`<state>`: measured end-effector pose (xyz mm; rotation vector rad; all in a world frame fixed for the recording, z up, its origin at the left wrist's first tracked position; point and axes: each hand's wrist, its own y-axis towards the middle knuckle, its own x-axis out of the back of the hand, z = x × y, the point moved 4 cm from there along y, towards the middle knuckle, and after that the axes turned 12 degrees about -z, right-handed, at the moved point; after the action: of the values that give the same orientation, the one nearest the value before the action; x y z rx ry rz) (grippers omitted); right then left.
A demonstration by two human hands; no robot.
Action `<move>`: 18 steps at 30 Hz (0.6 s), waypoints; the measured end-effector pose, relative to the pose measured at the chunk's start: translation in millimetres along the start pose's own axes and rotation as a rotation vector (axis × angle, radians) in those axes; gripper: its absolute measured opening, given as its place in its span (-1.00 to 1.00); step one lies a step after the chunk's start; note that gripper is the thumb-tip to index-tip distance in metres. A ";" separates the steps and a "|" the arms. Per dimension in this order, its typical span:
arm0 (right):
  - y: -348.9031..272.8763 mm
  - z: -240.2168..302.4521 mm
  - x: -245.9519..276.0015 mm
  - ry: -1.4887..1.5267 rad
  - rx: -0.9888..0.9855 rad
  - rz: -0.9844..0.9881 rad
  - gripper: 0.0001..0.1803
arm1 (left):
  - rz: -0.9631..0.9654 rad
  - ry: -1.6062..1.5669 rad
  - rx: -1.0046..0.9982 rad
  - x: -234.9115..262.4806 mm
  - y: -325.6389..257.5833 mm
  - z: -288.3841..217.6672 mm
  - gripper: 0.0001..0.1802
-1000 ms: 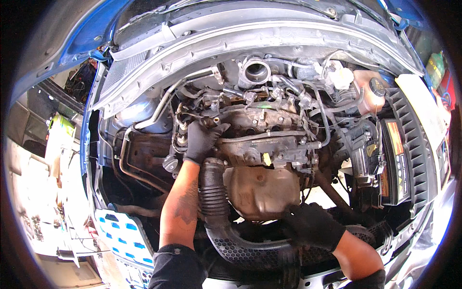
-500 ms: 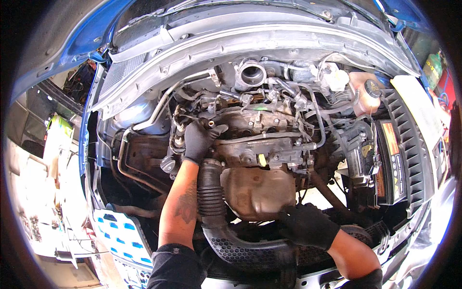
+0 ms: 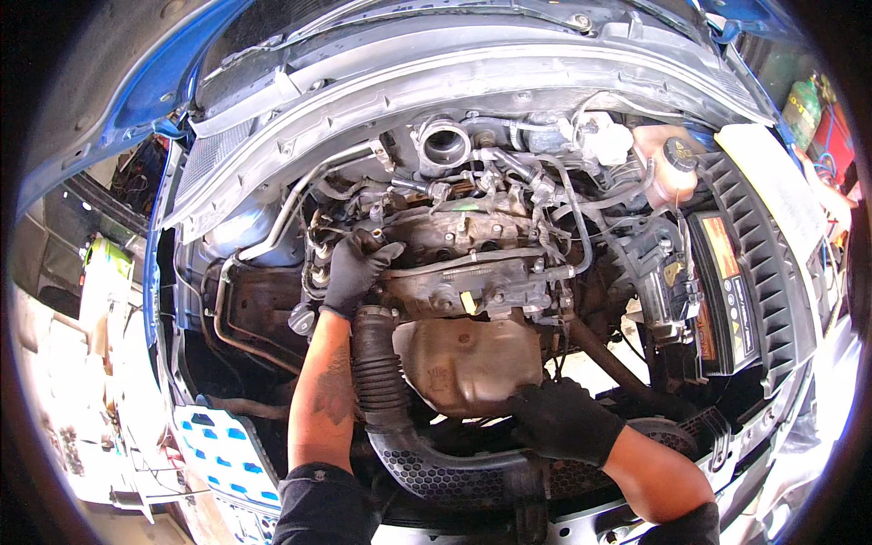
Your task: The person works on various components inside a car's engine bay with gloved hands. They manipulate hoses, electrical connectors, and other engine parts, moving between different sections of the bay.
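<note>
My left hand (image 3: pixel 352 275), in a dark glove, is at the left end of the engine (image 3: pixel 463 234). Its fingers are curled around a small dark round piece with a brass-coloured centre (image 3: pixel 376 234), whose kind I cannot make out. Just below that hand runs a ribbed black air hose (image 3: pixel 377 372). My right hand (image 3: pixel 568 422), gloved in black, is at the lower right edge of the brown metal heat shield (image 3: pixel 472 363). Its fingers are bent and pressed together, with the tips hidden, so whatever they may hold does not show.
On the right are a battery (image 3: pixel 727 291) and a coolant tank (image 3: pixel 666 168) with a black cap. An uncovered round intake opening (image 3: pixel 444 141) faces up behind the engine. A blue-and-white perforated panel (image 3: pixel 222 454) lies at the front left. The blue hood (image 3: pixel 136 100) stands raised.
The whole view has shifted, so the engine bay sits a little further left in the picture. Both hands stay at the same parts of the engine, with little visible finger movement.
</note>
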<state>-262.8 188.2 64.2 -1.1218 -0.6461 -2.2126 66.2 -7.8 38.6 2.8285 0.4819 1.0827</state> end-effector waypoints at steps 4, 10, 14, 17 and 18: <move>-0.6 -1.1 -1.8 -0.027 -0.029 0.030 -0.62 | 0.006 -0.290 -0.047 -6.1 12.4 20.9 -0.74; -1.5 -1.9 -4.8 -0.052 -0.007 0.019 -0.65 | 0.304 -0.312 -0.262 -8.9 17.1 17.0 -0.72; -1.6 -2.5 -6.3 -0.081 -0.032 0.048 -0.66 | 0.185 -0.235 -0.127 -3.7 5.1 7.2 -0.74; -1.9 -2.1 -4.5 0.009 -0.044 0.000 -0.66 | -0.011 0.306 -0.063 -1.0 4.2 9.7 -0.75; -2.1 -1.9 -4.1 -0.002 -0.026 -0.010 -0.66 | 0.016 0.237 -0.035 -4.3 4.3 11.0 -0.73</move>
<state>-263.3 189.7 59.4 -1.1368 -0.6271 -2.2343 71.6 -12.8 28.4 2.6913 0.4517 1.4230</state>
